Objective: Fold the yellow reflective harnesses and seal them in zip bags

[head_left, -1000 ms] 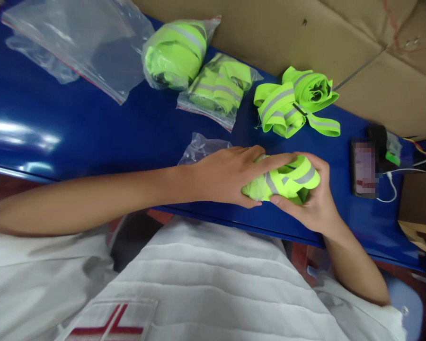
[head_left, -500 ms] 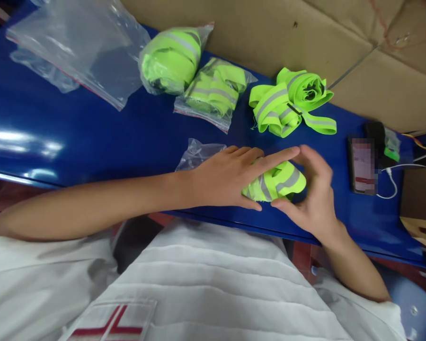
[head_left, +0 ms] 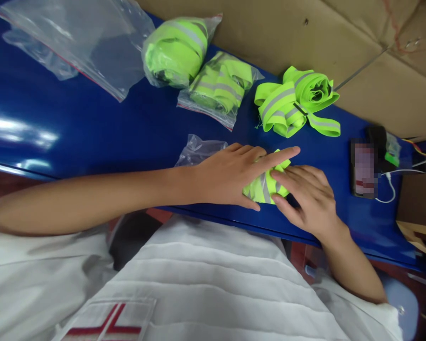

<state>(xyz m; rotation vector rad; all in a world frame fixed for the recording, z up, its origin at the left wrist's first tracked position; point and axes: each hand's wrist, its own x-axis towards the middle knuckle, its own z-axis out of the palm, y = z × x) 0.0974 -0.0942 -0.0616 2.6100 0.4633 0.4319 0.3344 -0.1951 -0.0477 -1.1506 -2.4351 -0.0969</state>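
A bundle of neon-green strap with grey stripes (head_left: 264, 188) lies near the front edge of the blue table, between my two hands. My left hand (head_left: 230, 175) rests over its left side, palm down, with the index finger stretched across the top and the thumb below. From the right, my right hand (head_left: 305, 196) presses its fingers and thumb onto the bundle's right end. Part of the bundle is hidden under the fingers. A clear plastic bag (head_left: 199, 150) shows behind my left wrist.
Large clear bags (head_left: 88, 42) lie at the back left of the blue table (head_left: 110, 132). Two bagged green bundles (head_left: 175, 52) (head_left: 222, 85) and loose green straps (head_left: 298, 102) sit farther back. At right are a phone (head_left: 364, 168), cables and a cardboard box (head_left: 419, 201).
My right hand has moved in, its fingers coming down onto the right end of the bundle, which now looks more compact. My left hand has stayed on it. The view has shifted slightly.
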